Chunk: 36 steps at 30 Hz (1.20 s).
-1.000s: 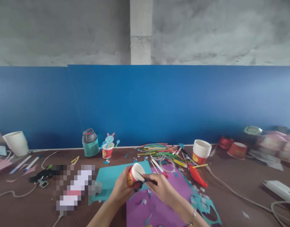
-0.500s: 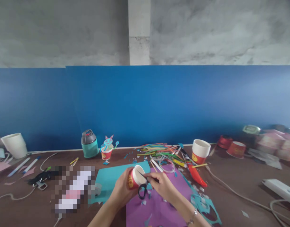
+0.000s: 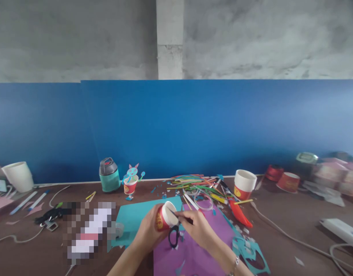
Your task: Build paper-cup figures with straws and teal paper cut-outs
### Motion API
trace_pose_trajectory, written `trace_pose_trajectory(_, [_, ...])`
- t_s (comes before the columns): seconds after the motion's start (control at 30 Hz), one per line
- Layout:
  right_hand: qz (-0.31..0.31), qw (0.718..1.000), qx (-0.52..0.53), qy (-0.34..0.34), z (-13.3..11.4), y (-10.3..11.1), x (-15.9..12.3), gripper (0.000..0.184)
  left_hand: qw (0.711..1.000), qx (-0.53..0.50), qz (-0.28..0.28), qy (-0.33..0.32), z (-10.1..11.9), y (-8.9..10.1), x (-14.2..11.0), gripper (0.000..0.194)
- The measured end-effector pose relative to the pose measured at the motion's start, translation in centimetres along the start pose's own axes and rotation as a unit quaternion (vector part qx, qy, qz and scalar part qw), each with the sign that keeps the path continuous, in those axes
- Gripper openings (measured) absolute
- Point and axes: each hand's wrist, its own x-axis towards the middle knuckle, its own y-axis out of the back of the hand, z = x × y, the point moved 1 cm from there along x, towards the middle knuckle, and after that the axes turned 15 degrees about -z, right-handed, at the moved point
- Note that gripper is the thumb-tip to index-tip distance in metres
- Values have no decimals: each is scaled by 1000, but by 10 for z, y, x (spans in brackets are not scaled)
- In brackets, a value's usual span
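Note:
My left hand [image 3: 149, 228] wraps round a red and white paper cup [image 3: 162, 219], which tilts with its open white mouth toward the right. In my right hand [image 3: 195, 226] is a pair of black-handled scissors [image 3: 173, 235]; one finger loop hangs below the cup and the dark blade points into the cup's mouth. Where exactly the blade tip touches I cannot make out. Beneath my hands lie a turquoise paper sheet [image 3: 133, 214] and a purple sheet [image 3: 190, 253] strewn with small scraps.
Behind lie a heap of coloured strips [image 3: 193, 184], a decorated cup [image 3: 130, 186] and a teal desktop bin [image 3: 109, 178]. To the right stand a larger paper cup [image 3: 244, 184], a red pouch [image 3: 241, 214] and cut turquoise paper [image 3: 249, 251]. Clear tape [image 3: 119, 230] lies at left.
The scissors have turned in my right hand: their loop swung from beside the cup to hanging below it. My left hand keeps its hold on the cup, and the view shifted slightly.

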Motion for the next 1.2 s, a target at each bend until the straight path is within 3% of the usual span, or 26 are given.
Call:
trace_pose_trajectory(0.37, [28, 998, -51, -19, -9, -5, -5, 33, 1000, 25, -9, 10, 7, -2, 0, 45])
trace_pose_trajectory(0.67, [37, 998, -36, -47, -9, -8, -2, 32, 995, 94, -1, -29, 6, -10, 0, 46])
trace_pose_trajectory(0.83, [51, 975, -203, -73, -7, -7, -5, 28, 981, 185, -26, -61, 10, -20, -2, 36])
trace_pose_trajectory(0.93, [53, 971, -222, -68, -6, -3, -6, 28, 973, 221, -33, -60, 12, -24, -1, 33])
trace_pose_trajectory(1.07, [23, 993, -118, -20, -4, 5, -5, 28, 979, 205, 17, 0, 1, -16, 5, 38])
trace_pose_trajectory(1.2, [14, 999, -26, -37, 0, 10, -1, 32, 982, 87, 133, 100, -14, 0, 9, 42])
